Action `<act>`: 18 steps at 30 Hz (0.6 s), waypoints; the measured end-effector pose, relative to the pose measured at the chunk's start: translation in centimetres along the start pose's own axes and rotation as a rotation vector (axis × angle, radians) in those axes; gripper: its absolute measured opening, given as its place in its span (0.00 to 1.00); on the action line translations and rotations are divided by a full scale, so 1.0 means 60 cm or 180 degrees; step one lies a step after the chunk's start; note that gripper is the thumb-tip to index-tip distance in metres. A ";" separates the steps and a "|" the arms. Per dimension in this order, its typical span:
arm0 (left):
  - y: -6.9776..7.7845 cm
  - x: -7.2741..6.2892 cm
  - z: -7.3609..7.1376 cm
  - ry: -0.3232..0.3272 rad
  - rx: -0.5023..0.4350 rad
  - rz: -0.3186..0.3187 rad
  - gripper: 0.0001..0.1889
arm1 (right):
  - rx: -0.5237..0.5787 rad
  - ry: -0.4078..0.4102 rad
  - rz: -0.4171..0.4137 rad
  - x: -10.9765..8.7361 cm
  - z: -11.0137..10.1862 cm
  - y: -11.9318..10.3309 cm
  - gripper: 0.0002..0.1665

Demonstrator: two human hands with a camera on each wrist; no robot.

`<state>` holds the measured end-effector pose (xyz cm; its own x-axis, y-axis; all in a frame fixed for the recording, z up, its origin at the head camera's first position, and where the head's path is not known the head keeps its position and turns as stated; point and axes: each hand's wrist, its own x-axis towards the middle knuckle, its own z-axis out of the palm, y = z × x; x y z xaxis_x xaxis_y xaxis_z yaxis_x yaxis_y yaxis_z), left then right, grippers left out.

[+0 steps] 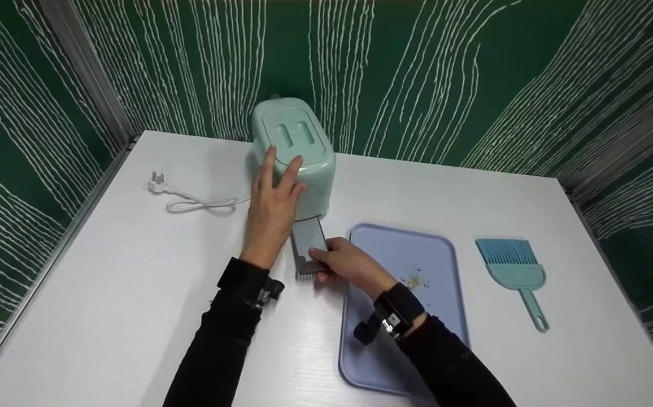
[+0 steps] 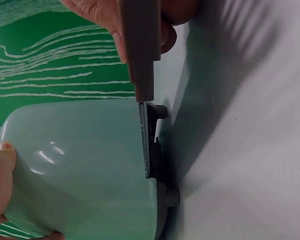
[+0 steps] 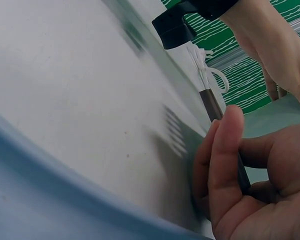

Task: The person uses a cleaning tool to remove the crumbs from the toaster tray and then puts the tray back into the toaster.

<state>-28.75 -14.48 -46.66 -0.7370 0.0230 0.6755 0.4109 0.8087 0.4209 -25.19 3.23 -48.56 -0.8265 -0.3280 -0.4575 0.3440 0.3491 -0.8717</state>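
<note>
A mint-green toaster (image 1: 318,189) stands near the back wall, its top panel marked by two long recesses. My left hand (image 1: 273,206) rests on its near end, fingers spread over the top edge. From low on that end sticks out a grey crumb tray (image 1: 308,234) with a slotted outer end. My right hand (image 1: 357,264) pinches that outer end between thumb and fingers. Seen from the left wrist, the tray's thick end (image 2: 141,35) is raised off the table and its thin plate meets the toaster's base. The tray's inner part is hidden inside the toaster.
A lavender serving tray (image 1: 403,229) lies under my right forearm, with crumbs (image 1: 415,281) scattered on it. Farther right is a teal hand brush (image 1: 517,276). The toaster's white cord (image 1: 202,203) and plug (image 1: 157,182) lie to the left. Green walls border the white table.
</note>
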 end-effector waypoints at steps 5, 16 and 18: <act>-0.002 0.000 0.002 0.0028 0.0051 0.0027 0.24 | -0.0071 0.0078 -0.0072 0.003 0.000 0.000 0.13; -0.002 -0.001 0.002 0.0053 -0.0049 0.0011 0.23 | -0.0286 0.0239 -0.0129 0.010 0.002 -0.006 0.15; 0.000 -0.001 0.002 0.0030 -0.0074 -0.0004 0.23 | -0.0350 0.0276 -0.0150 0.010 0.002 -0.008 0.14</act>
<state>-28.75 -14.41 -46.79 -0.7324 0.0164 0.6807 0.4226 0.7948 0.4356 -25.78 2.78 -48.46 -0.8776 -0.2708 -0.3955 0.2569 0.4307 -0.8652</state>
